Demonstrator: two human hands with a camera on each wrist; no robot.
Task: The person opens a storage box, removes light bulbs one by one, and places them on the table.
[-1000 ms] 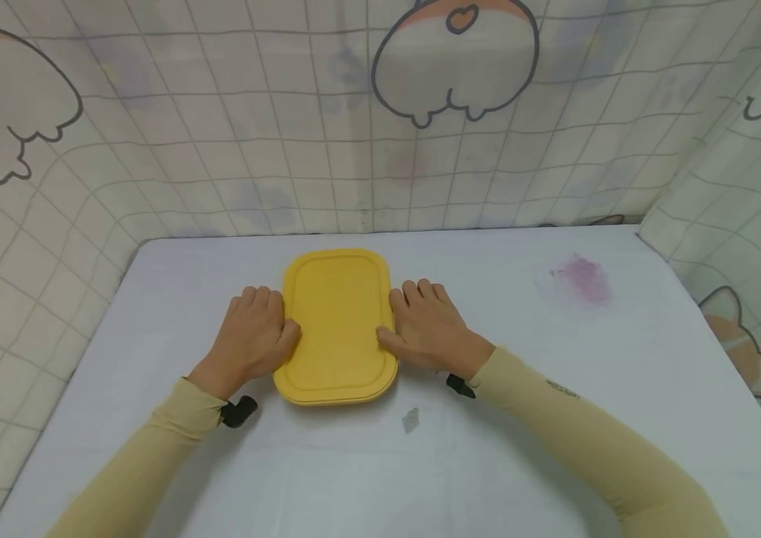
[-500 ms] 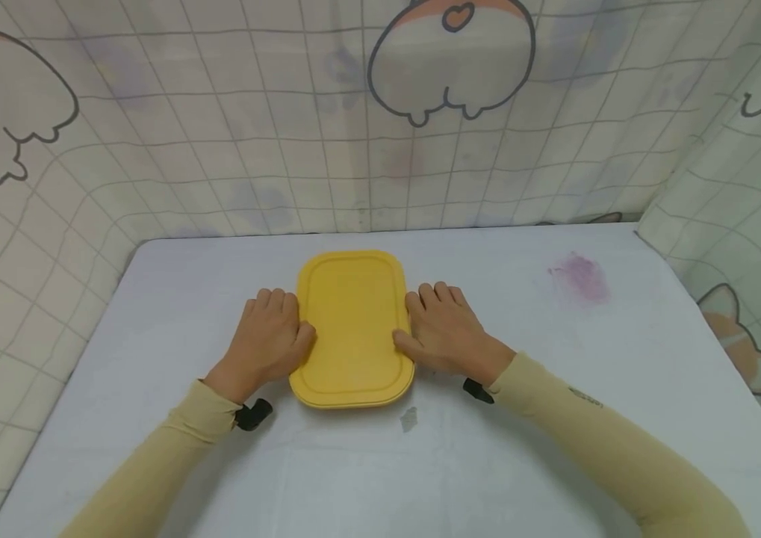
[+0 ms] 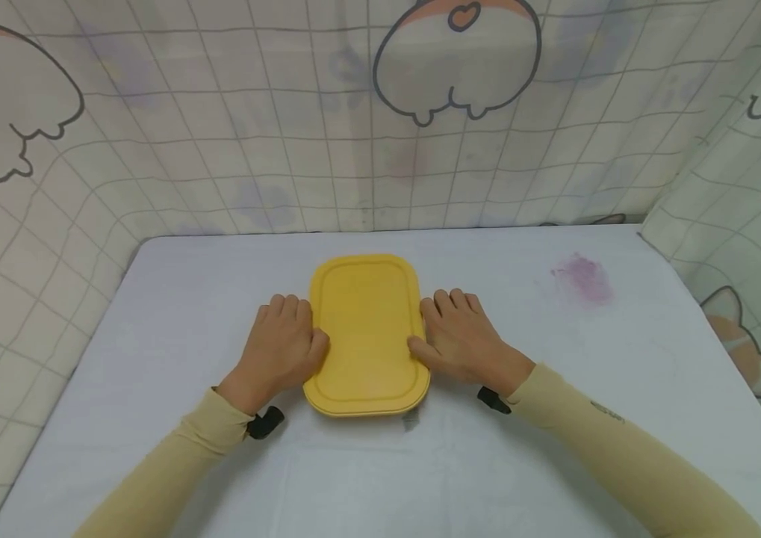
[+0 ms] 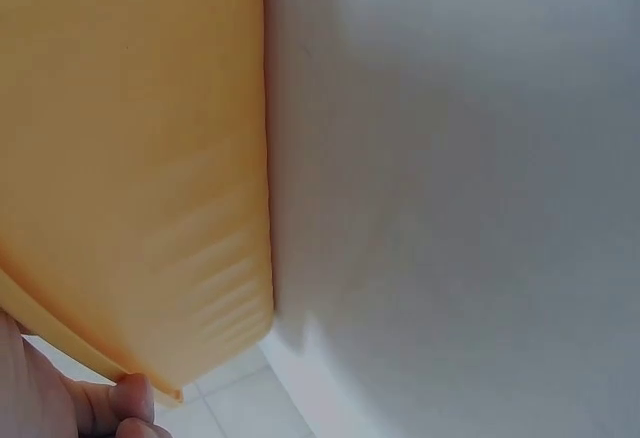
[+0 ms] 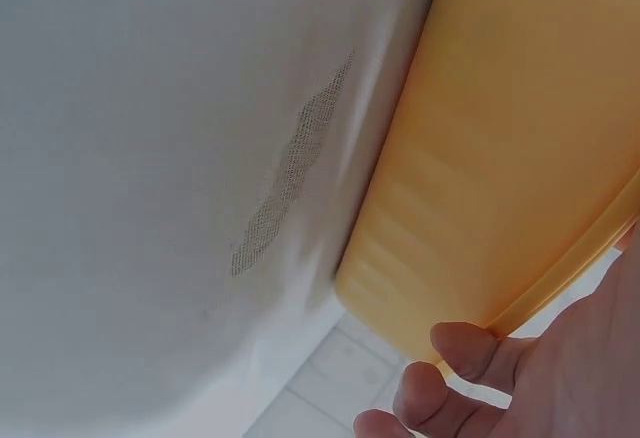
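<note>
A yellow plastic box with a rounded rectangular lid [image 3: 368,336] stands on the white table, its long sides running away from me. On its left side my left hand [image 3: 281,347] grips the rim, thumb over the lid. My right hand [image 3: 464,340] grips the opposite rim the same way, thumb on the lid's edge. In the left wrist view the ribbed box wall [image 4: 140,178] meets the table, with fingertips [image 4: 132,398] under the lid's rim. The right wrist view shows the other wall [image 5: 480,158] and fingertips [image 5: 465,346] at the rim. The box's contents are hidden.
A white cloth [image 3: 380,486] covers the table, with a pink stain [image 3: 585,280] at the right. A grey worn patch [image 3: 411,420] shows by the box's near right corner. Checked curtains with cartoon animals [image 3: 457,60] hang behind and at both sides.
Both hands have moved the yellow box to the right and slightly toward me, so that it now partly covers the grey patch. The grip looks the same.
</note>
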